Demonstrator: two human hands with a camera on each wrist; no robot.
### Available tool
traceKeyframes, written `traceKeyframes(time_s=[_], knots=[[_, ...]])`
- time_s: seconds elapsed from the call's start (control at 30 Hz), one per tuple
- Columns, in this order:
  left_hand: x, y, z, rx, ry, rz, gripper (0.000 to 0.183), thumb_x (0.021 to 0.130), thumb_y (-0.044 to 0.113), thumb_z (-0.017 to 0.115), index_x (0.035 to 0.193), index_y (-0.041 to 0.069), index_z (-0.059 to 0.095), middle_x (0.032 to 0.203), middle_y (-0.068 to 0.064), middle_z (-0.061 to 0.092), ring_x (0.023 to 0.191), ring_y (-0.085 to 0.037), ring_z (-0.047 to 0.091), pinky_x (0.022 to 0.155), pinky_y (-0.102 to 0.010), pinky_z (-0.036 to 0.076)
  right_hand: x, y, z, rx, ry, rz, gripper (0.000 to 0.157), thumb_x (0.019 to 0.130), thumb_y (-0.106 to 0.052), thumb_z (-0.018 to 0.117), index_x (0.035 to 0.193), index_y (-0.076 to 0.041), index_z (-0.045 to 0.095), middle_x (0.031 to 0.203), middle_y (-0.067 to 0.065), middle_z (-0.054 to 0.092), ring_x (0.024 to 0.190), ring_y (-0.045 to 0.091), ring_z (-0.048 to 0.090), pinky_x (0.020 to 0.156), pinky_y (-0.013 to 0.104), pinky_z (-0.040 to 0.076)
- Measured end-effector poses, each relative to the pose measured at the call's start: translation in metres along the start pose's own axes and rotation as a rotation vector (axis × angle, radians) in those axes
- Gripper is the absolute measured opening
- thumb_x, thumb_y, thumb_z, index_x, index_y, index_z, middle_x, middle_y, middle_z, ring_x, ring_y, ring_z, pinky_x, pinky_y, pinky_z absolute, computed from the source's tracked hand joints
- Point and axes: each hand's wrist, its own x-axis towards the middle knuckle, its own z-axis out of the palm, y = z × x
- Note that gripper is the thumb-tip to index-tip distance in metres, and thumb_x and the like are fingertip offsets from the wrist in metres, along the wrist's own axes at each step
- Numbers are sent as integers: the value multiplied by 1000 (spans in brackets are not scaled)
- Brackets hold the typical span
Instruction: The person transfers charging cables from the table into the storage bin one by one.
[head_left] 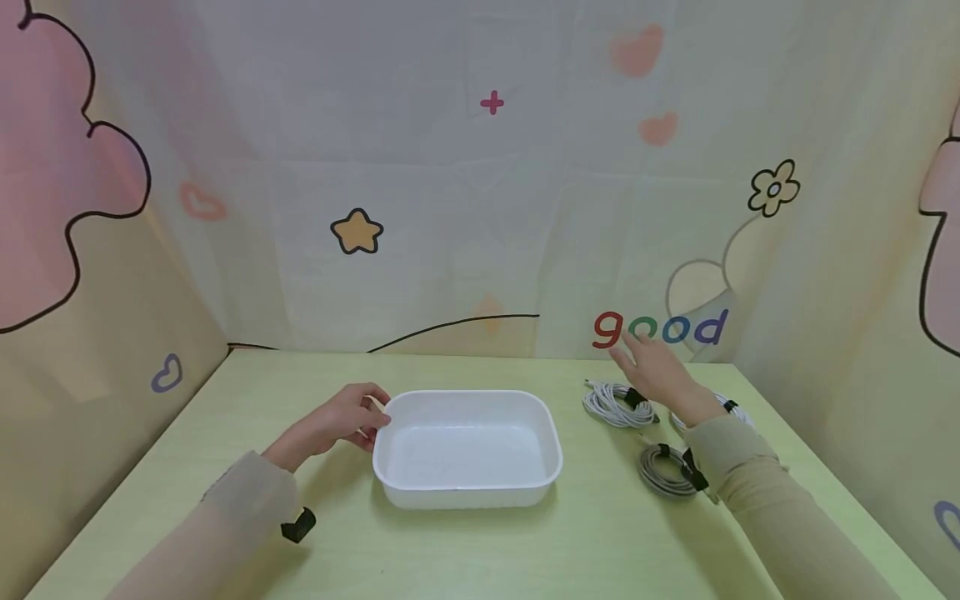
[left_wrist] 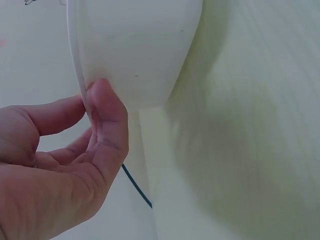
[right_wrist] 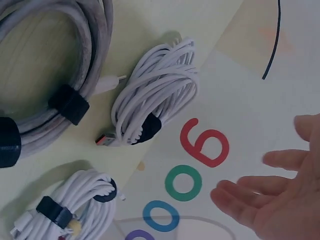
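Note:
A white plastic tub stands on the table, its inside bare. My left hand pinches the tub's left rim, thumb on one side and curled fingers on the other, as the left wrist view shows. Above the cables hovers my right hand, fingers spread and holding nothing. Below it lie a coiled white cable with a black strap, a thicker grey cable coil, and a second white cable coil. The right forearm partly hides this second white coil in the head view.
The pale table ends at a printed cloth backdrop behind and on both sides. A small black strap shows beside the left sleeve. The cables lie to the right of the tub.

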Motion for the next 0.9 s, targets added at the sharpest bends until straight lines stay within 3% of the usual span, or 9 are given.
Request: traceKeyframes(time_s=[0.07, 0.13, 0.23, 0.33, 0.47, 0.6, 0.9], knots=[[0, -1, -1, -13, -1, 7, 38, 85, 5, 58, 118, -5, 42, 88, -21, 54, 60, -19, 58, 57, -34, 53, 0, 4, 1, 25, -16, 20, 46, 97, -27, 35, 121, 11, 45, 115, 32, 51, 105, 46, 49, 89, 55, 38], [0, -1, -1, -23, 0, 10, 38, 85, 5, 57, 119, -5, 41, 87, -20, 54, 59, -19, 57, 57, -34, 53, 1, 10, 4, 26, -28, 33, 33, 95, -21, 40, 99, 9, 55, 90, 24, 59, 83, 36, 56, 75, 46, 44], [-1, -2, -1, -35, 1, 5, 38, 86, 5, 57, 119, -5, 41, 87, -20, 54, 58, -19, 57, 57, -33, 53, 3, 20, 11, 29, -58, 51, 23, 90, -14, 47, 71, -1, 49, 61, 7, 46, 55, 19, 42, 54, 32, 35], [-1, -2, 1, -36, 7, -2, 37, 85, 4, 56, 119, -4, 42, 88, -20, 54, 57, -19, 57, 57, -33, 53, 3, 33, 20, 49, -119, 89, 31, 87, -12, 52, 59, -8, 38, 54, -1, 31, 48, 12, 29, 48, 26, 27], [-1, -1, 2, -32, 7, 3, 36, 85, 4, 56, 118, -4, 42, 86, -17, 54, 58, -19, 57, 58, -33, 53, 2, 44, 30, 86, -196, 169, 40, 84, -12, 54, 53, -14, 29, 50, -4, 21, 45, 9, 22, 45, 22, 23], [-1, -2, 2, -43, 6, 8, 37, 85, 4, 56, 118, -4, 41, 87, -18, 54, 58, -20, 57, 59, -33, 53, 3, 46, 34, 94, -220, 199, 37, 83, -11, 56, 54, -13, 31, 49, -4, 25, 45, 10, 26, 45, 23, 24], [-1, -2, 3, -55, 25, -14, 38, 86, 5, 56, 120, -4, 41, 90, -19, 54, 58, -19, 56, 59, -33, 53, 7, 43, 43, 79, -270, 200, 14, 78, -8, 62, 74, 6, 60, 66, 11, 58, 60, 21, 47, 54, 31, 39]])
